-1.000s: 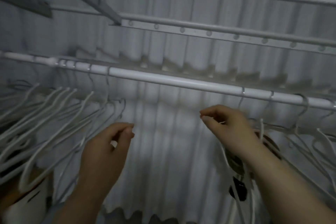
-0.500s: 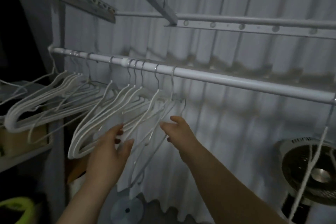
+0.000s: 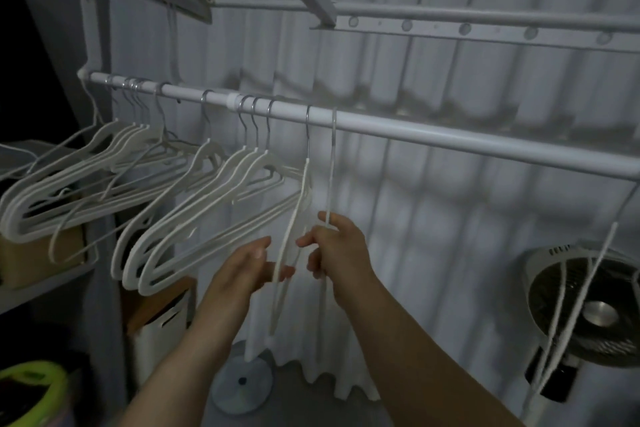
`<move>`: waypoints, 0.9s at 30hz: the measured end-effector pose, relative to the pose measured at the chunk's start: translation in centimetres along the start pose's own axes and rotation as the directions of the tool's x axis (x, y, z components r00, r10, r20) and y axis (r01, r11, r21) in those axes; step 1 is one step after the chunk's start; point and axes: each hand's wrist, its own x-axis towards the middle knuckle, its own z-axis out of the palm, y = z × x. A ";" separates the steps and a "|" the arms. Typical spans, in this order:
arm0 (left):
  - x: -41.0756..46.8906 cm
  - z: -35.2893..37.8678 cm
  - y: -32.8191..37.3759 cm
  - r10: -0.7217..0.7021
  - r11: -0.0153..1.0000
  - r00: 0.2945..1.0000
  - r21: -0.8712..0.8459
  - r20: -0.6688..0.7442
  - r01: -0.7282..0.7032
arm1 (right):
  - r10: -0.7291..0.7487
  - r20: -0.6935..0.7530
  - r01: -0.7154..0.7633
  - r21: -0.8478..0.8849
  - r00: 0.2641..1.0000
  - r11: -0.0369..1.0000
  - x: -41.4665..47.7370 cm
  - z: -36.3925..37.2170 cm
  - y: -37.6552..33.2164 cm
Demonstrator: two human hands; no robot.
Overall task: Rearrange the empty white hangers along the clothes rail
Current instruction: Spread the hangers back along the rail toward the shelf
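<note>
A white clothes rail (image 3: 415, 133) runs from upper left down to the right edge. Several empty white hangers (image 3: 194, 208) hang bunched along its left half. The rightmost hanger (image 3: 330, 170) of that bunch hangs edge-on, and my right hand (image 3: 334, 246) grips its lower part with curled fingers. The hanger (image 3: 294, 215) just left of it also hangs edge-on; my left hand (image 3: 242, 270) is beside its lower arm with fingers fairly straight, touching it. One more white hanger (image 3: 588, 288) hangs alone at the far right.
A fan (image 3: 588, 308) stands low on the right, behind the lone hanger. A white curtain (image 3: 450, 218) hangs behind the rail. Shelving with boxes (image 3: 41, 263) is on the left, a green basket (image 3: 34, 388) at lower left. More rails (image 3: 485, 28) run overhead.
The view has swung left from the rail's right part to the left bunch. My right hand has closed on the rightmost hanger, and my left hand has come up beside the neighbouring one.
</note>
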 end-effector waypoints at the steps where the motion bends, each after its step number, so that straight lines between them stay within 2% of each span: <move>1: 0.2 0.3 -0.1 -0.003 1.000 1.000 -0.016 0.003 0.003 | -0.032 -0.021 0.031 -0.013 0.999 0.999 -0.2 -0.5 0.2; 7: 0.0 1.2 0.9 -0.093 0.986 0.989 -0.130 0.118 0.108 | -0.154 -0.072 0.149 -0.068 0.985 0.986 -0.7 -1.9 0.7; 12: -2.1 3.3 1.9 -0.043 0.996 0.999 0.083 0.013 0.042 | -0.185 -0.142 0.182 -0.030 0.973 0.983 -0.9 -2.8 1.0; 15: -2.2 3.0 1.8 -0.086 0.992 0.996 0.091 0.017 0.085 | -0.179 -0.173 0.184 0.011 0.968 0.983 -1.4 -4.0 0.9; 17: -2.3 2.9 2.2 -0.123 0.992 0.990 0.018 0.063 0.122 | -0.173 -0.184 0.181 0.029 0.967 0.983 -1.8 -5.1 0.9; 22: -2.9 4.2 2.6 -0.219 0.944 0.927 -0.174 0.303 0.280 | -0.165 -0.242 0.176 0.023 0.956 0.984 -2.9 -8.6 0.9; 27: -3.4 7.0 1.9 -0.203 0.934 0.876 -0.181 0.437 0.307 | -0.155 -0.349 0.178 0.034 0.924 0.984 -4.4 -12.6 0.9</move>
